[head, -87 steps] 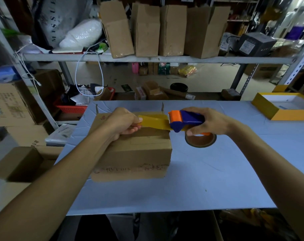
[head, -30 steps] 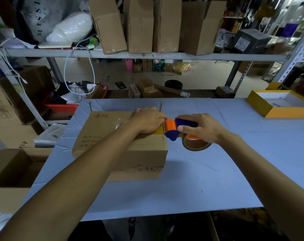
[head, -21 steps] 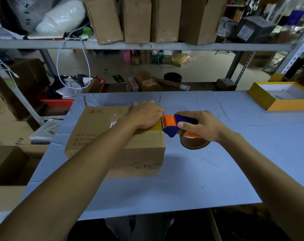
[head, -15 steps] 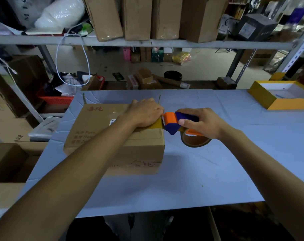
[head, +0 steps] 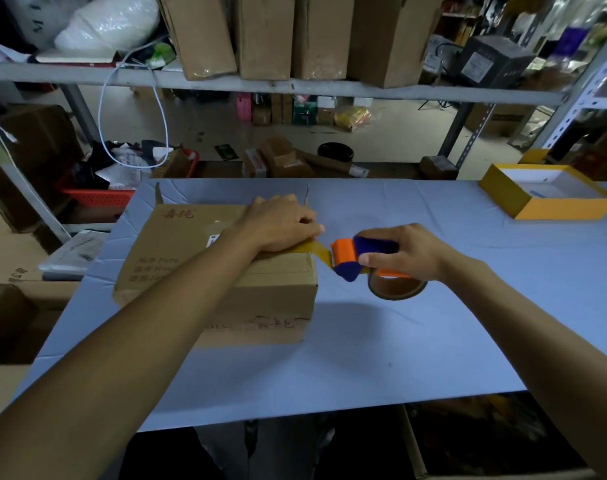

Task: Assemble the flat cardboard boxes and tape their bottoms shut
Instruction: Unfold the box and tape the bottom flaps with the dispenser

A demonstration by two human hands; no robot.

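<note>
A brown cardboard box with red lettering lies on the blue-grey table, its closed flaps facing up. My left hand presses flat on the box's top near its right edge, over a strip of yellowish tape. That strip runs off the edge to an orange and blue tape dispenser, which my right hand grips just right of the box. The brown tape roll hangs under that hand, close to the table.
An open yellow box sits at the table's far right. Behind the table a metal shelf carries several upright cardboard boxes. Cartons stand on the floor at the left. Clutter and a red basket lie beyond the table.
My right hand has pulled the dispenser a little further right, off the box's edge, baring more tape. My left hand stays pressed on the box top.
</note>
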